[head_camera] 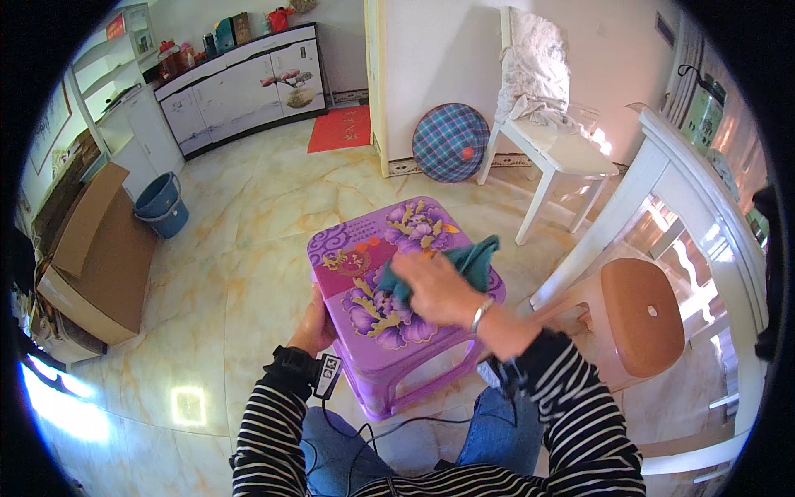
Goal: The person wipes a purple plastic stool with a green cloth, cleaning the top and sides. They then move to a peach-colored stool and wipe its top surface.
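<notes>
A purple plastic stool (360, 338) with a printed flower pattern on its seat stands on the floor in front of my knees. My right hand (435, 286) presses a dark green cloth (475, 264) onto the middle of the seat; one corner of the cloth sticks up to the right of the hand. At the stool's left side, my left hand (313, 326) grips the seat's edge, its fingers partly hidden by the stool. A black cable runs from a small device at my left wrist across my lap.
A brown-topped plastic stool (643, 317) and a white wooden chair back (702, 180) stand close on the right. Behind are a white chair (559, 149) and a plaid round object (451, 143). A blue bucket (163, 205) and cardboard box (115, 267) are at left.
</notes>
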`<state>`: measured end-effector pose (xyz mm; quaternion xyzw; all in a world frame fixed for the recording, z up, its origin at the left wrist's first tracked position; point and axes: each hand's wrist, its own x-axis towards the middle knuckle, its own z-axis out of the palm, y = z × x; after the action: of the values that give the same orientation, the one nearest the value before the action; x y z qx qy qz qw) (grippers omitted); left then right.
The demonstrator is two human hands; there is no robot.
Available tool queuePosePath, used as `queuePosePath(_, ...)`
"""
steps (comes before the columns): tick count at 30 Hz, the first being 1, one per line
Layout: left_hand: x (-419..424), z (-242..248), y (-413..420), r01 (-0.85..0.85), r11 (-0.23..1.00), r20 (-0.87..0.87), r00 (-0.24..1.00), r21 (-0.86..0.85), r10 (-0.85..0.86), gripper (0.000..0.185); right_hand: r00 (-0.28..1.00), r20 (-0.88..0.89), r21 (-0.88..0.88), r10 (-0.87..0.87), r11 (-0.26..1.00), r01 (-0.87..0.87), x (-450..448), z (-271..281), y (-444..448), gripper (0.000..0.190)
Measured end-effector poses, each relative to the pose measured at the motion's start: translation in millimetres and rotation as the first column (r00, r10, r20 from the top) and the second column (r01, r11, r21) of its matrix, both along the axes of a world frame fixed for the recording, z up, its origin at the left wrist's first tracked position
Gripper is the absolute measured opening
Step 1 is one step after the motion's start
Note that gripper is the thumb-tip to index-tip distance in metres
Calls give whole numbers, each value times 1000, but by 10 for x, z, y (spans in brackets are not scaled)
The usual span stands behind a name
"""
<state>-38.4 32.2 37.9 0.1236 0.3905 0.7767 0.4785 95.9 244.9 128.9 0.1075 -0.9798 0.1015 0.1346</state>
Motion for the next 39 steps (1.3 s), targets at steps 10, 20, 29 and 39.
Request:
queuePosePath(10, -68, 0, -58, -44, 991, 84, 995, -130, 55, 68, 935, 143, 86, -324, 945, 315, 367, 51, 338, 61)
queuePosePath(20, -177, 18, -34, 41, 995, -10, 999, -88, -42, 69, 986, 162, 109, -29, 994, 11, 91, 74, 40, 64)
queuePosePath(29, -99, 191, -151, -108, 946, -102, 992, -305, 80, 73, 937, 152, 70, -315, 949, 307, 67, -28, 493, 59)
queuePosePath(39, 452, 460, -238, -172, 969, -467, 881, -176, 72, 96, 958, 215, 128, -189, 978, 165, 269, 74, 45, 63)
